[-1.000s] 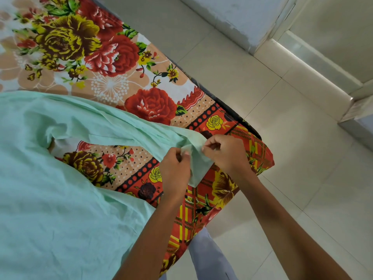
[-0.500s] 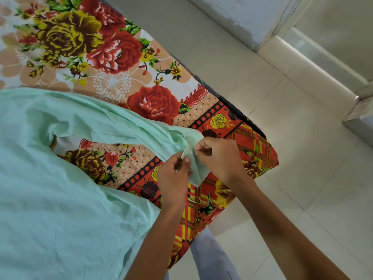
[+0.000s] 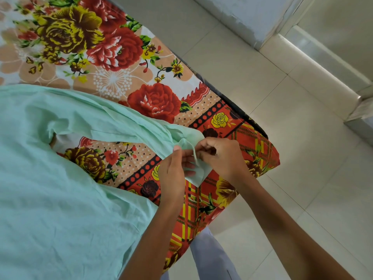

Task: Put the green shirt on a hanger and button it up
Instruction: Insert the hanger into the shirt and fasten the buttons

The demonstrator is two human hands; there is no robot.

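A pale mint-green cotton shirt (image 3: 50,199) lies spread on a bed covered with a red-and-yellow floral sheet (image 3: 113,49), one end drawn toward the bed's corner. There the left hand (image 3: 174,174) and right hand (image 3: 220,156) pinch that end together, fingers (image 3: 203,147) curled tight on the cloth. Pale floor tiles (image 3: 302,158) lie beside the bed.

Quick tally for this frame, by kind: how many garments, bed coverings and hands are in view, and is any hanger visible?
Garments: 1, the green shirt
Bed coverings: 1, the floral sheet
Hands: 2, the left hand and the right hand, both pinching the shirt's end
Hangers: 0 visible
Total: 4
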